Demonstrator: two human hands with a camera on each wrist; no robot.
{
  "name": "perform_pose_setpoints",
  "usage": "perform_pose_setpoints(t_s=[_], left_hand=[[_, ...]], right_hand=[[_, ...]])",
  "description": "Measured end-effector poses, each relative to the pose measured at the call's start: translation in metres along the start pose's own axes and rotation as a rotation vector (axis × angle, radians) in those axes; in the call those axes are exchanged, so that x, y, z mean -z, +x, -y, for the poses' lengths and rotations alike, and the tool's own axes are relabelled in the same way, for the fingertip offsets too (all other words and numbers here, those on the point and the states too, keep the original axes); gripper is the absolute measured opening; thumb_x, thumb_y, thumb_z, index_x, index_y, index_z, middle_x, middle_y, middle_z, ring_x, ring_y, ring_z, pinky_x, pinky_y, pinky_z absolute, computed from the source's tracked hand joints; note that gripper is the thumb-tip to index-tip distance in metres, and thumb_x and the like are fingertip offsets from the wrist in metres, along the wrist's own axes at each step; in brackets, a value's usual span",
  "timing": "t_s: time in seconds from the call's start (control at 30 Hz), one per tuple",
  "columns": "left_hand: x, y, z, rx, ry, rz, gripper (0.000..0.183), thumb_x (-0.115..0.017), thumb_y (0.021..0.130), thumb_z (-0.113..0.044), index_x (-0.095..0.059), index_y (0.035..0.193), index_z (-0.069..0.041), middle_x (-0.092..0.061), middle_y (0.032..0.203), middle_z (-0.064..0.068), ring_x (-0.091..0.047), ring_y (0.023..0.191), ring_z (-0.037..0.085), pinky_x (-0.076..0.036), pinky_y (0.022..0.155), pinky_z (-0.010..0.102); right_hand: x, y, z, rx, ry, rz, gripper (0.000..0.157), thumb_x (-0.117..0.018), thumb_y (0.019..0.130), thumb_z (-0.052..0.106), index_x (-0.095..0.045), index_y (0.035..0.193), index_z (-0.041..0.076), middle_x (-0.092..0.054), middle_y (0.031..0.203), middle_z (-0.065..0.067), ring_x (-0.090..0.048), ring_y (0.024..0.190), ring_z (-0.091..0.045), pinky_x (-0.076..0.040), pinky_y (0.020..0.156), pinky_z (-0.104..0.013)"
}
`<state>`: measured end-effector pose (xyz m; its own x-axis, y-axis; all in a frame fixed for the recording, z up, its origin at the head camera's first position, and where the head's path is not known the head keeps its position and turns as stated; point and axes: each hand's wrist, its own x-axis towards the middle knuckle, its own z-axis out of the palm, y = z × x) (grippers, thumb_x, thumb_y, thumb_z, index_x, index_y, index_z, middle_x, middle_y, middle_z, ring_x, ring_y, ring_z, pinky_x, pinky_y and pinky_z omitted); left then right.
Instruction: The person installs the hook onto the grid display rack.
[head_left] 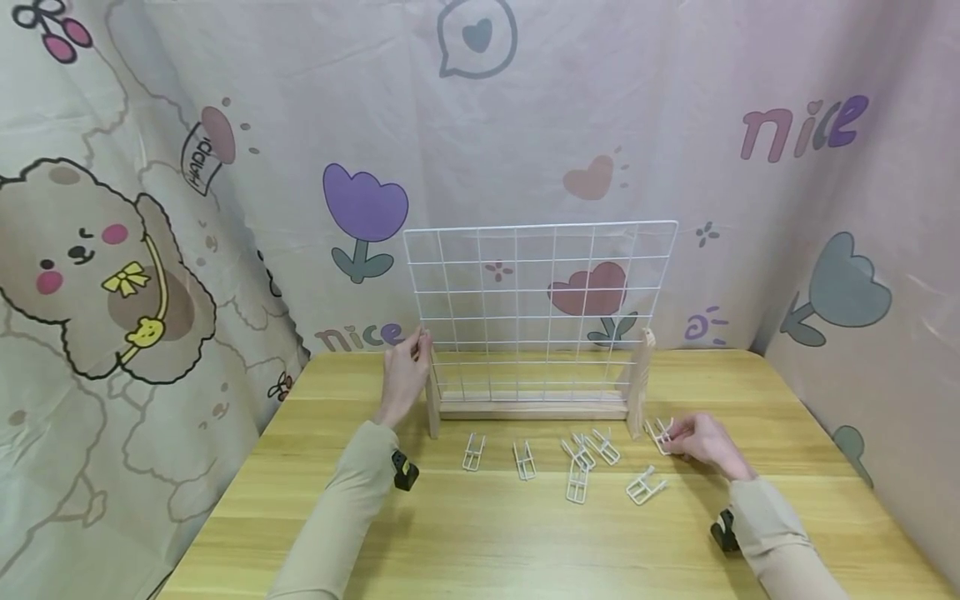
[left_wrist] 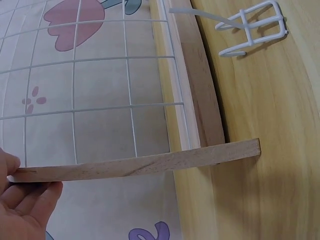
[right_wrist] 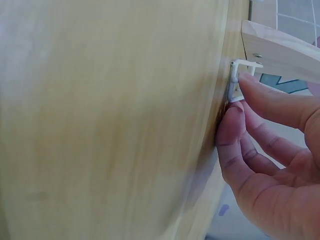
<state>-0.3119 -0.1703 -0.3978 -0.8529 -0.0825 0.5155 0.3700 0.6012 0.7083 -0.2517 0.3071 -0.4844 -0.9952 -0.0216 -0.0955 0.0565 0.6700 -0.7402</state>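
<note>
A white wire grid rack (head_left: 536, 317) stands upright in a wooden stand, whose left post (left_wrist: 125, 167) my left hand (head_left: 405, 371) grips near its top end. In the left wrist view, thumb and fingers lie on opposite sides of that post. On the table to the right, my right hand (head_left: 705, 442) pinches a small white wire hook (right_wrist: 239, 82) between thumb and fingertips, close beside the foot of the right post (head_left: 640, 379). Part of the hook is hidden behind the thumb.
Several more white wire hooks lie on the wooden table (head_left: 487, 542) in front of the stand, among them a single hook (head_left: 473, 452) at the left and another (head_left: 645, 486) near my right hand. A patterned curtain (head_left: 487, 125) hangs behind and at both sides.
</note>
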Motion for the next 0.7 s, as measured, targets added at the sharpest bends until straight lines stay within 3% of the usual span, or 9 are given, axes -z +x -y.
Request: perform_pose_setpoints(t_s=[0.07,0.13,0.27,0.47,0.7], left_hand=[[0.0009,0.0009,-0.0006,-0.01,0.015,-0.006,0.034,-0.053,0.105,-0.015,-0.064,0.125,0.01,-0.064,0.127,0.029,-0.067,0.113,0.041,-0.057,0.093,0.045],[0.0017,0.0023,-0.0009,-0.021,0.027,-0.005,0.028,-0.054,0.104,-0.013,-0.071,0.105,0.01,-0.064,0.126,0.029,-0.067,0.113,0.041,-0.058,0.093,0.045],[0.004,0.004,-0.0016,-0.036,0.044,0.001,0.029,-0.057,0.102,-0.01,-0.066,0.079,0.005,-0.065,0.124,0.029,-0.067,0.112,0.042,-0.058,0.093,0.047],[0.006,0.0042,-0.0019,-0.025,0.05,0.017,0.029,-0.056,0.103,-0.013,-0.069,0.085,0.004,-0.067,0.123,0.029,-0.068,0.112,0.042,-0.059,0.092,0.045],[0.0043,0.0038,-0.0006,-0.033,0.047,0.026,0.03,-0.055,0.103,-0.012,-0.065,0.079,0.002,-0.067,0.123,0.029,-0.068,0.113,0.041,-0.058,0.094,0.043]], right_hand=[[0.0,-0.0002,-0.0004,0.001,-0.002,0.009,0.024,-0.08,0.078,0.005,-0.069,0.093,-0.009,-0.071,0.078,-0.007,-0.062,0.063,-0.013,-0.055,0.055,-0.023],[0.0001,-0.0001,-0.0012,0.001,-0.002,0.011,0.022,-0.08,0.078,0.005,-0.07,0.092,-0.008,-0.07,0.077,-0.004,-0.061,0.062,-0.012,-0.054,0.055,-0.022],[0.0007,-0.0001,-0.0024,0.009,-0.011,0.019,0.02,-0.079,0.078,0.006,-0.071,0.09,-0.007,-0.068,0.074,-0.001,-0.059,0.062,-0.011,-0.053,0.054,-0.021],[0.0015,-0.0013,-0.0029,0.005,0.003,0.037,0.021,-0.079,0.078,0.006,-0.07,0.09,-0.007,-0.067,0.071,0.0,-0.057,0.06,-0.009,-0.051,0.053,-0.021],[0.0036,-0.0029,-0.006,-0.007,0.061,0.058,0.021,-0.078,0.08,0.005,-0.069,0.091,-0.01,-0.066,0.073,-0.001,-0.054,0.058,-0.008,-0.05,0.051,-0.02]])
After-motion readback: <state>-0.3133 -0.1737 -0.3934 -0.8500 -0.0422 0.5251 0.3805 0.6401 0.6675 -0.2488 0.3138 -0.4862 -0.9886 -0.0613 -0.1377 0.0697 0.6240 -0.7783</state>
